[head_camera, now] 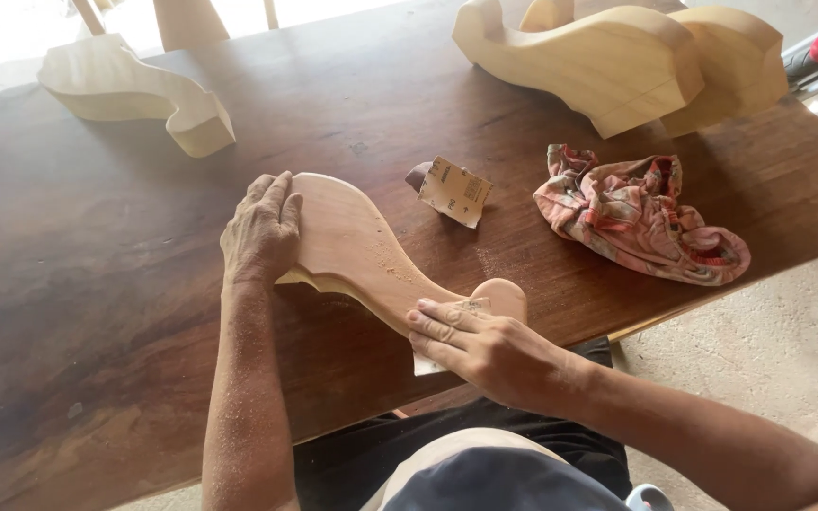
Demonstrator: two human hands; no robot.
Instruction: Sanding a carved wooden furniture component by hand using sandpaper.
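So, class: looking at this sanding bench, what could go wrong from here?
1. The curved wooden piece is steadied only by the left hand; no clamp shows, so it might slip.
2. Its narrow end overhangs the table edge under the right hand, so pressure could tip it.
3. Sawdust coats the forearm; it may irritate.

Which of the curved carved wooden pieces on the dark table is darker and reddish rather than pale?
The curved reddish-brown wooden piece under both hands, at the table's near edge. The pale piece far left and the pale pieces far right are light yellow.
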